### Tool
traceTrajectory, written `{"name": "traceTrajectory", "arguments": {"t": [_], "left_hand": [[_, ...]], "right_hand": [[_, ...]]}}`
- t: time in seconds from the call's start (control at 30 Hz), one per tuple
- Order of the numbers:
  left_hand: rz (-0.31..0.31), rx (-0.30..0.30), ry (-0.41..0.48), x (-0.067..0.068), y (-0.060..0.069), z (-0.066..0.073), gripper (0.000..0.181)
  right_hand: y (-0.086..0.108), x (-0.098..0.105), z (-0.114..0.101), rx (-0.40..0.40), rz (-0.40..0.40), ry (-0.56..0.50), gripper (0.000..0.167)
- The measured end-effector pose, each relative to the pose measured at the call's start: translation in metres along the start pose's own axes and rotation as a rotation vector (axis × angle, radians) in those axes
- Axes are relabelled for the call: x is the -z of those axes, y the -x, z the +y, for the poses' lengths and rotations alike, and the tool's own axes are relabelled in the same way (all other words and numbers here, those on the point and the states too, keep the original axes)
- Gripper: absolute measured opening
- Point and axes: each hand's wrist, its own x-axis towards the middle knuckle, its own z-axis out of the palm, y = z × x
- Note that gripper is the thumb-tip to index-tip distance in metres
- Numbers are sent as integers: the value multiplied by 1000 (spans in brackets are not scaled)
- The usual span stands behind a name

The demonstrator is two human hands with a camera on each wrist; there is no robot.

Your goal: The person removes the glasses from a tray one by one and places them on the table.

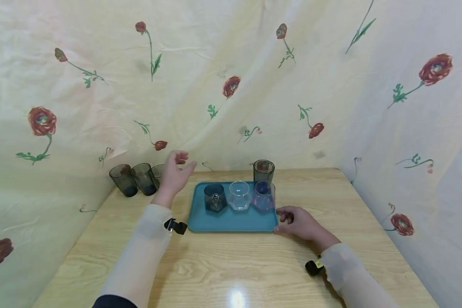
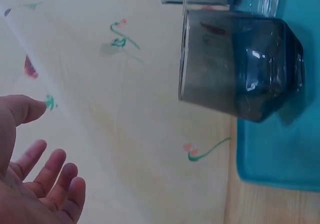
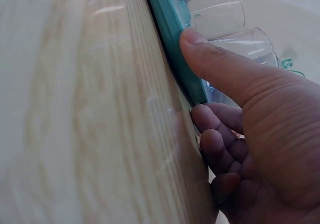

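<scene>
A blue-green tray (image 1: pixel 231 223) lies on the table, bearing a dark faceted glass (image 1: pixel 215 199), a clear glass (image 1: pixel 239 196) and a pinkish clear glass (image 1: pixel 265 200) side by side. My right hand (image 1: pixel 301 223) grips the tray's right edge near the front corner; in the right wrist view the thumb of this hand (image 3: pixel 265 119) lies on the tray's rim (image 3: pixel 175 48), with curled fingers against its side. Raised beyond the tray's left side, my left hand (image 1: pixel 174 174) holds nothing. Its fingers are loosely bent and apart in the left wrist view, away from the dark glass (image 2: pixel 240 66).
A tall dark glass (image 1: pixel 263 170) stands at the tray's back right corner, partly hidden behind the pinkish one. Several dark glasses (image 1: pixel 141 179) stand at the back left of the wooden table (image 1: pixel 215 265), one partly behind my left hand. Flowered cloth (image 1: pixel 192 85) hangs behind and beside the table.
</scene>
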Motion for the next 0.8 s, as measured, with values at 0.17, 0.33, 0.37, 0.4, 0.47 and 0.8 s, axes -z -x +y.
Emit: {"name": "traceTrajectory", "arguments": {"t": [0.17, 0.33, 0.37, 0.4, 0.47, 0.8], "left_hand": [[-88, 3, -37, -22, -12, 10, 49], [-167, 53, -37, -45, -21, 16, 52], [-181, 58, -37, -49, -22, 17, 53], [-196, 62, -37, -54, -24, 18, 55], [-221, 61, -61, -63, -26, 20, 58], [-322, 70, -213, -103, -27, 40, 77]], "right_hand": [[0, 1, 1, 2, 6, 11, 71], [0, 0, 1, 1, 6, 7, 71], [0, 0, 1, 1, 6, 5, 71], [0, 0, 1, 1, 7, 4, 71], [0, -1, 2, 3, 8, 7, 71], [0, -1, -2, -6, 5, 2, 72]]}}
